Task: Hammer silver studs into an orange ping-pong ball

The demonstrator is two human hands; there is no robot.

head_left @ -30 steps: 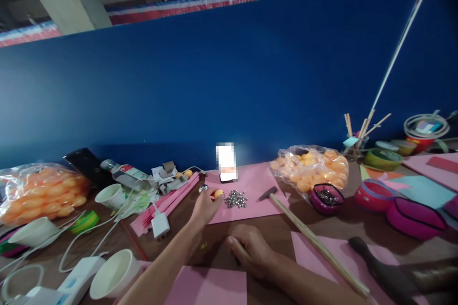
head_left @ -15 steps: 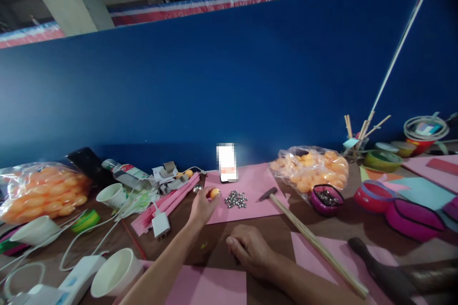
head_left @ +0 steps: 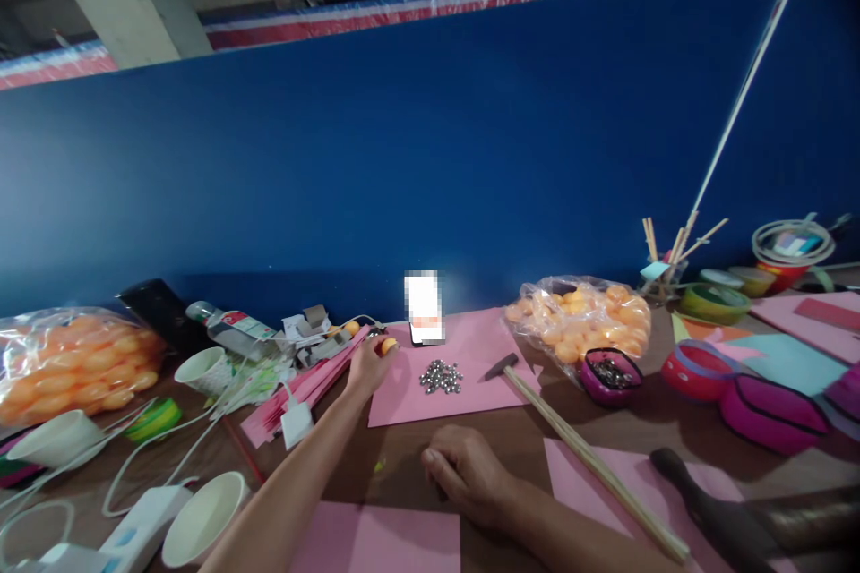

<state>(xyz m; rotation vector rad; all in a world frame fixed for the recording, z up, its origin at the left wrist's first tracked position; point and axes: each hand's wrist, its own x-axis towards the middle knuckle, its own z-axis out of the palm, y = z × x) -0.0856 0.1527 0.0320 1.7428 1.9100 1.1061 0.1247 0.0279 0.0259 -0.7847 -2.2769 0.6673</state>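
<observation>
My left hand [head_left: 366, 369] reaches out over the brown table and pinches a small orange ball [head_left: 388, 345] at its fingertips, near the top left corner of a pink sheet [head_left: 463, 394]. A little heap of small silver balls [head_left: 440, 376] lies on that sheet to the right of the hand. My right hand [head_left: 467, 472] rests knuckles up on the table close to me, fingers curled under; I cannot make out anything in it. A phone [head_left: 424, 308] stands behind the pink sheet.
Bags of orange balls lie at left [head_left: 71, 367] and right [head_left: 584, 315]. A hammer [head_left: 578, 448] lies diagonally on the table. White paper cups [head_left: 202, 519], cables, a charger [head_left: 296, 423], pink strips [head_left: 305, 385] and a bottle [head_left: 232, 331] crowd the left; pink bowls [head_left: 772, 405] sit right.
My left hand has carried the orange ball farther away and to the left, from beside the silver balls to the pink sheet's far left corner. The right hand has stayed put.
</observation>
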